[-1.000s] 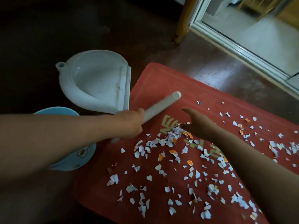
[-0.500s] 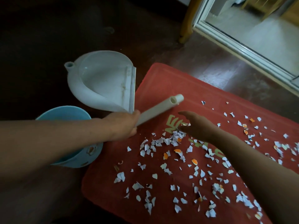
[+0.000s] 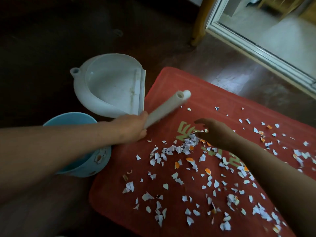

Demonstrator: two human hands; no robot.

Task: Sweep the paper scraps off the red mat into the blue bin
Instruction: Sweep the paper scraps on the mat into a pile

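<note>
Step in hand: gathering loose scraps into 1 heap ahead of the transfer to the bin.

Left hand [image 3: 131, 127], at centre left of the frame, is wrapped round a white tubular handle [image 3: 164, 109] that slants up toward frame centre. The handle's working end is hidden behind the hand. Right hand [image 3: 218, 134], at centre right, has its fingers spread and bent like a rake over the densest heap of paper scraps [image 3: 185, 146]. In the dim light it appears to hold nothing, and contact with the heap cannot be confirmed.

Scraps lie across most of the red mat [image 3: 213, 100], thickest at centre and toward the lower right. Blue bin [image 3: 68, 117] stands just off the mat's left edge, partly under the left forearm. White dustpan [image 3: 111, 88] lies in the upper left, its lip beside the mat's edge.

Procedure:
1. Draw outlying scraps toward the central heap with low, flat strokes.
2. Work toward the dustpan lip, never toward the mat's far edges.
3. Avoid fast strokes, since light paper is likely to scatter.
</note>
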